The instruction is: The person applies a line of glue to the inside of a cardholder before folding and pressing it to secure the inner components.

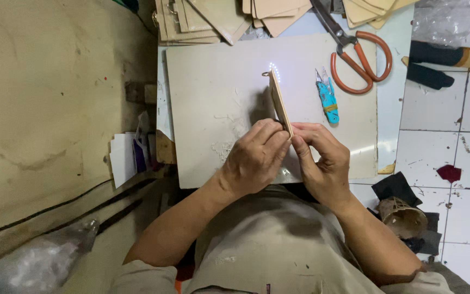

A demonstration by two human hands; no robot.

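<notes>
My left hand (255,158) and my right hand (322,161) together pinch a thin tan leather piece (278,100) held on edge over a pale work board (213,103). The piece points away from me and has a small metal ring at its far tip. My left fingers curl over its near end, and my right thumb and fingers press it from the other side. Pale shavings lie on the board just left of my hands.
Orange-handled scissors (361,60) and small blue thread snips (327,98) lie on the board to the right. Stacks of tan leather pieces (218,19) sit along the far edge. Dark scraps and a tiled floor (441,158) are on the right, a beige wall on the left.
</notes>
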